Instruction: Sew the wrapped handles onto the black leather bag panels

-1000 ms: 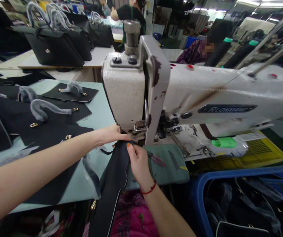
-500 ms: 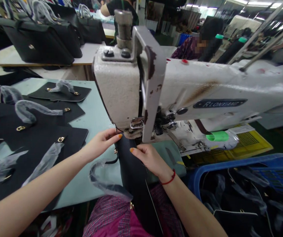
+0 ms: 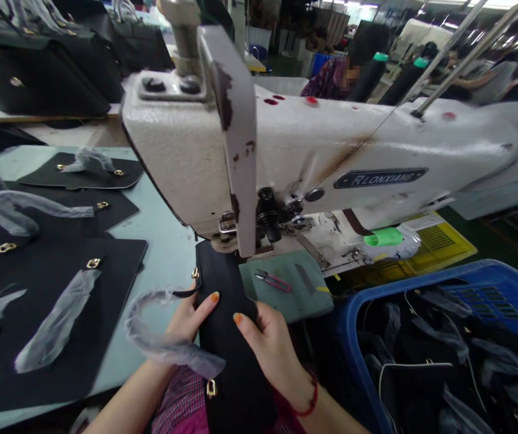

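Observation:
A black bag panel (image 3: 227, 337) runs from the sewing machine (image 3: 186, 163) down over my lap, its far end under the machine head. My left hand (image 3: 190, 322) grips its left edge, thumb on top and fingers hidden below. On the right edge, my right hand (image 3: 263, 337) pinches the panel the same way. A plastic-wrapped handle (image 3: 168, 346) arches off the panel's left side, crossing over my left hand and wrist. Gold buckles (image 3: 211, 389) fasten the handle to the panel.
More black panels with wrapped handles (image 3: 55, 319) lie on the pale green table (image 3: 163, 259) at left. Red-handled thread snips (image 3: 273, 280) rest right of the panel. A blue basket (image 3: 353, 337) of black pieces stands at right. Finished black bags (image 3: 46, 72) sit behind; a person (image 3: 331, 78) sits beyond.
Both hands have moved down the panel, away from the machine head. The panel now lies flatter with its handle side up. The thread snips have come into view.

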### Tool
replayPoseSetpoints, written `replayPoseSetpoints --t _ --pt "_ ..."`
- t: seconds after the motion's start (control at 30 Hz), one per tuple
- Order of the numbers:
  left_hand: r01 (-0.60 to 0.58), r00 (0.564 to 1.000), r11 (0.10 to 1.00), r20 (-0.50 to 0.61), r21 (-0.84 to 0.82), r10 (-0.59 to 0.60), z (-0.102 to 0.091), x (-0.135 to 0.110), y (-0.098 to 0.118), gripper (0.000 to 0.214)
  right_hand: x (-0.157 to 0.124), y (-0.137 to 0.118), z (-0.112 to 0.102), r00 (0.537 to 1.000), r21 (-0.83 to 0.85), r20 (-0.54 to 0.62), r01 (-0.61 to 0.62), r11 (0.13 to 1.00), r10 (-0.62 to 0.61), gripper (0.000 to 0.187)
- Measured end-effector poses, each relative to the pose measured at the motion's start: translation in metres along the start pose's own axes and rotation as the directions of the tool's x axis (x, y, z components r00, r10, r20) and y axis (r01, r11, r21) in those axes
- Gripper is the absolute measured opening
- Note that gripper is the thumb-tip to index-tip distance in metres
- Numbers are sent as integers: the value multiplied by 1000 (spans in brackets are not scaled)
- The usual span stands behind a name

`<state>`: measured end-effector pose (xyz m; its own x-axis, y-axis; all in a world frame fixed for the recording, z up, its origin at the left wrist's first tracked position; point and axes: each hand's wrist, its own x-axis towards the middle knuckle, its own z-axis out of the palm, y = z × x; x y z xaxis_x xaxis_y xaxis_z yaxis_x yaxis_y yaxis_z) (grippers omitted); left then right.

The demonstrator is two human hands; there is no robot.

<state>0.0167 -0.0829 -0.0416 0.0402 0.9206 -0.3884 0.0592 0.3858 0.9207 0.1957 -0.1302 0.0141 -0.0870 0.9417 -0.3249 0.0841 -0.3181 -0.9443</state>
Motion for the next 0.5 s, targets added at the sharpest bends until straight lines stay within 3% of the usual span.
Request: replayPoseSetpoints --t 0.1,0.3,0.5 --pt "49 997 998 -63 -25 -51 6 -3 13 56 -2 -5 -4 997 -120 -36 59 991 -64 29" --pt "-26 992 994 -128 -105 12 10 -14 30 57 -4 -8 -10 989 -209 -14 141 968 -147 29" --pt "244 963 933 -45 -264 -265 11 -25 44 45 -3 -1 -6 997 -6 45 66 998 -66 39"
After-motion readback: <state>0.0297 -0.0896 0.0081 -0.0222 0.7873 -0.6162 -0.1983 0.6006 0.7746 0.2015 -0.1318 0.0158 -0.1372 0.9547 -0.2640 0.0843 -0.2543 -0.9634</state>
